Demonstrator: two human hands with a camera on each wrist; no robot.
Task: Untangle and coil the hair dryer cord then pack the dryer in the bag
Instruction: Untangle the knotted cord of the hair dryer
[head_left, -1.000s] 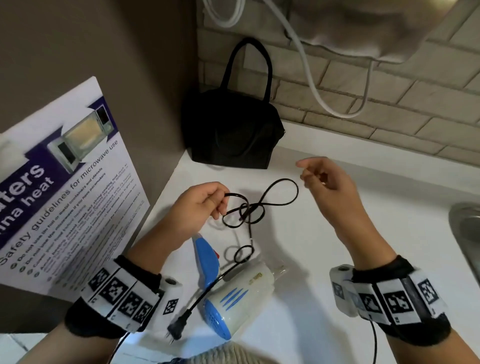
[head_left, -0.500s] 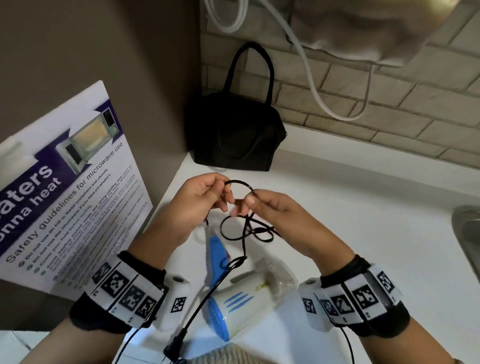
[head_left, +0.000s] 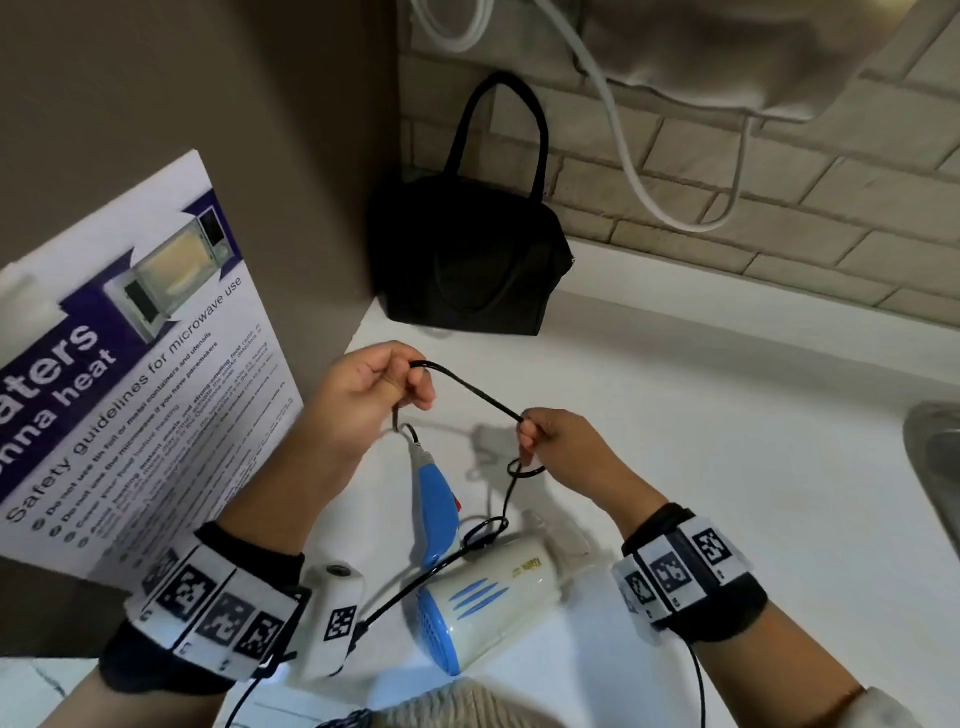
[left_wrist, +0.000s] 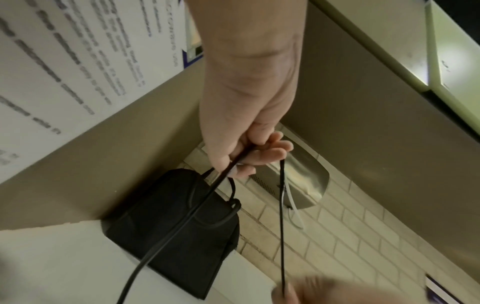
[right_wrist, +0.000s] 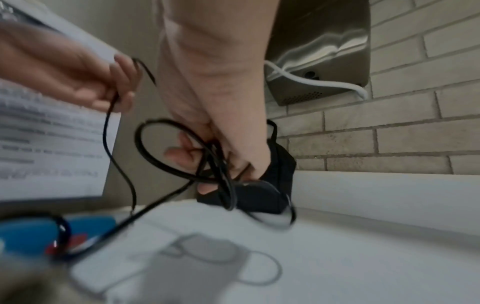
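A white and blue hair dryer (head_left: 488, 592) lies on the white counter (head_left: 727, 467), its blue handle (head_left: 435, 504) pointing away from me. Its black cord (head_left: 470, 387) stretches between my two hands above the dryer. My left hand (head_left: 374, 389) pinches the cord near the handle end, also seen in the left wrist view (left_wrist: 249, 152). My right hand (head_left: 550, 441) grips a small bundle of cord loops (right_wrist: 207, 164). More cord runs down over the dryer body toward me. The black bag (head_left: 467, 265) with two handles stands in the back corner, closed as far as I can tell.
A microwave safety poster (head_left: 119, 374) leans against the brown wall at left. A metal dispenser (head_left: 727, 52) with a white hose (head_left: 623, 145) hangs on the brick wall above the bag. A sink edge (head_left: 935, 467) shows at far right.
My right hand came in from the right, took hold of the cord loops beside the left hand, then pulled away to the right, drawing the cord taut between both hands.
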